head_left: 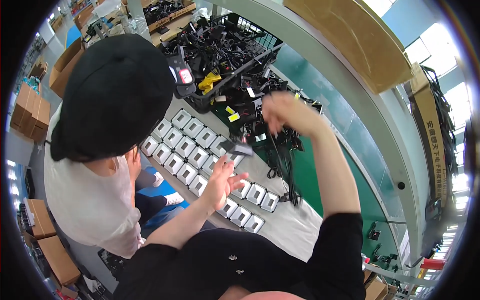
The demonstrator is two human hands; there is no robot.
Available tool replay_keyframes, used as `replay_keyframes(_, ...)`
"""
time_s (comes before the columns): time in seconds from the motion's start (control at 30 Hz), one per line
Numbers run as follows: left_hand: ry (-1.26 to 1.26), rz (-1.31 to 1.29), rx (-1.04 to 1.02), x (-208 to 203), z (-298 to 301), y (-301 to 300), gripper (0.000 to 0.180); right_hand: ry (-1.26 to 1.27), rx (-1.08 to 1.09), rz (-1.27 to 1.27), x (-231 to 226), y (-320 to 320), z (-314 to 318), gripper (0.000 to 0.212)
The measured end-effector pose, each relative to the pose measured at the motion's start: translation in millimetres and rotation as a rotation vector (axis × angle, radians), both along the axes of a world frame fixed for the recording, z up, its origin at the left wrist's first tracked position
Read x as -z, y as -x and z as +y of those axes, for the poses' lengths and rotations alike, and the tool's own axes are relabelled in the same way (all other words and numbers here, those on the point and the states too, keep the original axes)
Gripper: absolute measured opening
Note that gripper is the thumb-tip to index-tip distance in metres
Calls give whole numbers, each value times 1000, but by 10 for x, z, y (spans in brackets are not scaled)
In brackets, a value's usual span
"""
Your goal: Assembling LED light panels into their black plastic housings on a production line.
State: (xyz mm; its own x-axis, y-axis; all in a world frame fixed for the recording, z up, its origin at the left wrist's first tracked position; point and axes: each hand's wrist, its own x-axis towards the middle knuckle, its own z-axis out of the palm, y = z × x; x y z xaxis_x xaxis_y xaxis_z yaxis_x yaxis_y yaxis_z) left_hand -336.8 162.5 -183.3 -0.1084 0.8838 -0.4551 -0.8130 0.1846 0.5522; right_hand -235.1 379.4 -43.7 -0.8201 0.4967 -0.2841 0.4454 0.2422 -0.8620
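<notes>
My left hand [222,185] is raised over the rows of square parts, its fingers spread and nothing between them. Just beyond its fingertips is a dark, box-shaped device [239,148], blurred; I cannot tell whether the fingers touch it. My right hand [287,114] is farther off to the right, its fingers curled round black cable [286,172], which hangs down in a loose bundle toward the table. Under and beyond my left hand, square black-framed parts with pale, reflector-like insides [198,157] lie in neat rows on the light table cover [290,230].
A black crate [230,75] heaped with cabled black parts stands at the back, a yellow piece [209,82] at its side. More cabled parts lie on the green mat [312,185]. On the left sits a co-worker in a black cap [115,100]. A metal frame [350,85] arches at right.
</notes>
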Motion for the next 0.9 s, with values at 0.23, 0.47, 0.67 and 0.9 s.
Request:
replay_keyframes(0.23, 35, 220, 156, 186, -147, 371, 42, -147, 457, 430, 249, 1123, 1376, 33)
replay_keyframes(0.47, 49, 307, 152, 539, -40, 395, 25, -654, 669, -544, 2451, -1168, 1453, 43)
replay_keyframes(0.67, 134, 329, 287, 676, -2, -158, 19, -93, 818, -896, 3445, -2406, -282, 87)
replay_keyframes(0.9, 54, 431, 585, 647, -62, -1240, 18, -48, 988, -556, 3436, -3437, -998, 59)
